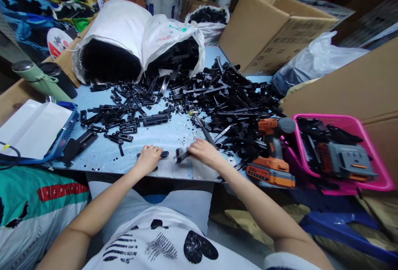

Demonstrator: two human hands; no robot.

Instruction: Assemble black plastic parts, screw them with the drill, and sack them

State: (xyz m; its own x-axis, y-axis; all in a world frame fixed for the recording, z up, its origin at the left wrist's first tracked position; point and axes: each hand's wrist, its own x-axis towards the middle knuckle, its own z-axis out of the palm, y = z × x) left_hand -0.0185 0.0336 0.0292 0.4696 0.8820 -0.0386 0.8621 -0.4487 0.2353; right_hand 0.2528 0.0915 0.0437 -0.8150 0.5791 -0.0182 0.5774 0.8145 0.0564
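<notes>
My left hand [148,158] is closed at the table's front edge, its fingers pressing on a small black plastic piece [164,154] that lies flat. To its right, my right hand [203,152] grips a dark hammer [180,155], smeared by motion, with its head toward my left hand. Just beyond my right hand lies another hammer [203,128] with a yellow-tipped head. Small black jointed pieces [124,116] are scattered beyond my left hand. A large heap of black parts [230,96] spreads beyond the right one.
White sacks [115,17] of black parts lie open at the back. An orange cordless drill [270,154] stands at right, beside a pink basket [342,119]. A blue tray [73,116] and green flask [43,81] are at left. A cardboard box [258,25] stands behind.
</notes>
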